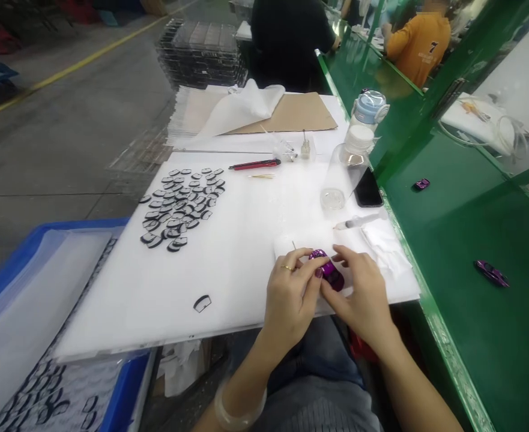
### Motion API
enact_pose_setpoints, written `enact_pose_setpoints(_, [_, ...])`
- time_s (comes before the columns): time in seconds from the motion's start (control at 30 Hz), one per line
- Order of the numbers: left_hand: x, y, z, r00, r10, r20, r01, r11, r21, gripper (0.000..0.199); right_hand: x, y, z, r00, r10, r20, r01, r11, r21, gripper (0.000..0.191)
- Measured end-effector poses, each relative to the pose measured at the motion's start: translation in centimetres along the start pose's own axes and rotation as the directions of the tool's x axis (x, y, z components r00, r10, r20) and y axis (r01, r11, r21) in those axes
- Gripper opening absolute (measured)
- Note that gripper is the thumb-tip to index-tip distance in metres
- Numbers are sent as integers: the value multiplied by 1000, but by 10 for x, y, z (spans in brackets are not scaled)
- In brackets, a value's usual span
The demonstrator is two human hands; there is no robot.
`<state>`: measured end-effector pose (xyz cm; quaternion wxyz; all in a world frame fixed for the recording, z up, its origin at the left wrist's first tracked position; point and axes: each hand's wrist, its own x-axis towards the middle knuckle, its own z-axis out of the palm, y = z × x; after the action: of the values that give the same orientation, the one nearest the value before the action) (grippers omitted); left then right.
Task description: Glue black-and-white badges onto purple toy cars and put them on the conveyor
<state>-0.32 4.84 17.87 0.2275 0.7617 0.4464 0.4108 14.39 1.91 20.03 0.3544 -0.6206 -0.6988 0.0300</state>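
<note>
A shiny purple toy car is held between my two hands over the near right part of the white table. My left hand has its fingers closed on the car's left side and top. On the other side, my right hand grips the car between thumb and fingers. A small dark-edged clear part lies alone to the left of my hands. Farther left, a pile of similar clear parts is spread out. Just beyond my right hand lies a syringe, beside crumpled white tissue.
A clear bottle, a blue-lidded bottle and a phone stand at the right. A red-black cutter lies farther back. Purple cars sit on the green conveyor. A blue tray is at lower left. Other people work beyond.
</note>
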Motion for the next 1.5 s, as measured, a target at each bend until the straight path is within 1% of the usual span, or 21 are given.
enact_pose_setpoints(0.1, [-7,-8,2,994,82,-75,-79,996,46,33,0,8,-2,999,9,-52,-10,1000,-24,41])
enact_pose_setpoints(0.17, [-11,-13,5,979,165,-117,-159,985,63,34,-1,38,-18,970,152,-188,-163,985,-47,40])
enact_pose_setpoints(0.23, [-14,-17,7,957,265,-119,-256,963,84,27,-8,80,-44,868,356,-347,-421,898,-131,41])
enact_pose_setpoints(0.27, [-14,-18,8,946,304,-114,-294,951,94,24,-15,104,-59,804,461,-375,-554,810,-194,43])
enact_pose_setpoints(0.33, [-15,-20,8,935,339,-107,-329,939,101,21,-33,150,-90,735,607,-303,-677,643,-357,48])
enact_pose_setpoints(0.4, [-16,-20,8,934,341,-111,-330,938,102,20,-55,188,-119,767,616,-180,-625,650,-432,43])
enact_pose_setpoints(0.5, [-16,-20,7,933,342,-112,-333,938,96,19,-82,228,-158,776,577,-256,-620,623,-476,29])
enact_pose_setpoints(0.6, [-16,-19,7,935,335,-116,-327,941,86,19,-94,251,-185,810,506,-298,-582,627,-517,21])
enact_pose_setpoints(0.7, [-16,-19,8,938,324,-121,-315,945,84,18,-89,259,-197,869,413,-272,-494,684,-537,21])
enact_pose_setpoints(0.77, [-16,-19,8,943,312,-116,-303,949,91,18,-78,251,-194,908,338,-250,-420,729,-540,22])
enact_pose_setpoints(0.83, [-17,-18,7,948,304,-96,-295,950,99,20,-61,228,-181,946,255,-199,-322,786,-527,18])
enact_pose_setpoints(0.9, [-17,-18,6,950,303,-73,-294,949,110,25,-43,187,-156,981,167,-99,-194,853,-485,21])
enact_pose_setpoints(0.97, [-17,-17,4,951,301,-67,-292,949,122,35,-24,137,-121,997,67,32,-48,912,-408,30])
enact_pose_setpoints(1.03, [-17,-16,3,954,294,-60,-284,950,129,48,-7,86,-81,974,-120,191,166,955,-245,36])
enact_pose_setpoints(1.13, [-17,-14,3,959,269,-88,-257,958,129,48,11,34,-32,894,-347,282,356,934,22,48])
enact_pose_setpoints(1.17, [-18,-12,4,960,253,-119,-238,962,130,45,15,26,-21,898,-356,259,341,935,101,45])
enact_pose_setpoints(1.2, [-20,-11,4,959,231,-162,-211,968,133,40,18,21,-13,927,-310,213,278,946,169,36])
enact_pose_setpoints(1.27, [-24,-7,6,950,184,-254,-150,978,146,32,25,20,-5,997,-50,64,29,957,290,14])
enact_pose_setpoints(1.33, [-27,-3,6,944,162,-289,-119,980,160,28,34,23,-2,972,233,-36,-199,893,403,20])
enact_pose_setpoints(1.4, [-28,0,4,959,175,-223,-147,980,137,32,46,24,-2,951,310,8,-281,849,447,30])
enact_pose_setpoints(1.5, [-23,3,-3,985,163,-47,-163,987,10,35,58,25,-7,956,197,220,-278,850,447,29])
